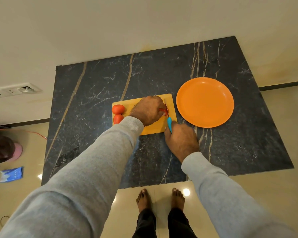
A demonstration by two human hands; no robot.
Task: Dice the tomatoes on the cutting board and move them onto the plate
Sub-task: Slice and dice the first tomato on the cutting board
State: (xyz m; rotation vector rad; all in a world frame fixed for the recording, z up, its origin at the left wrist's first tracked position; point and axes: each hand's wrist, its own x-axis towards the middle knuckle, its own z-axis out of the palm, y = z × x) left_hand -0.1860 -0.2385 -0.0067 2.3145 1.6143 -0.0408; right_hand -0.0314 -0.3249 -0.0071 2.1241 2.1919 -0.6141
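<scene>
Knife (169, 123), blue-handled, is wrapped tight in my right hand (181, 140). Its long axis runs straight away from me, tip toward the board's far edge, blade at the right side of a cut tomato (165, 112). Just left of the blade my left hand (148, 109) curls over that tomato, holding it on the yellow cutting board (153, 128). Beyond that hand, at the board's left end, lie two whole tomatoes (118, 109). The orange plate (205, 102) stands right of the knife.
</scene>
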